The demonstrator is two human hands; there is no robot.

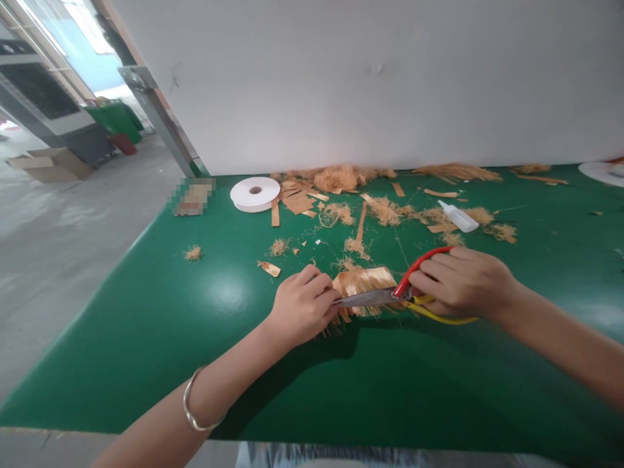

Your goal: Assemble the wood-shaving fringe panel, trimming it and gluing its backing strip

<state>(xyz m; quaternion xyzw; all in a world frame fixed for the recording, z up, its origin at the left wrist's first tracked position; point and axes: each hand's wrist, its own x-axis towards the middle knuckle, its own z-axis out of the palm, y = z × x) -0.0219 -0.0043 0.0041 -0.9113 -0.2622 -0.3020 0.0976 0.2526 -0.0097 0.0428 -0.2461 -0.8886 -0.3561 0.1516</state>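
Observation:
My right hand (pixel 455 283) is wrapped round a pair of scissors (pixel 368 298) with one red and one yellow handle. Their blades point left and lie across a golden-tan fringed strip (pixel 365 279) on the green table. My left hand (pixel 305 305) is closed on the left end of that strip, its fingers at the tips of the blades. The fringe hangs towards me below the blades. Whether the blades are fully together cannot be made out, and the held end of the strip is hidden by my fingers.
On the green table (pixel 160 338) lie a white tape roll (pixel 255 194), a white squeeze bottle (pixel 458 216), tan strips (pixel 297 198) and heaps of frayed fibre (pixel 338 177). A white wall (pixel 380 91) rises behind. Off to the left, a cardboard box (pixel 51 164) stands on the floor.

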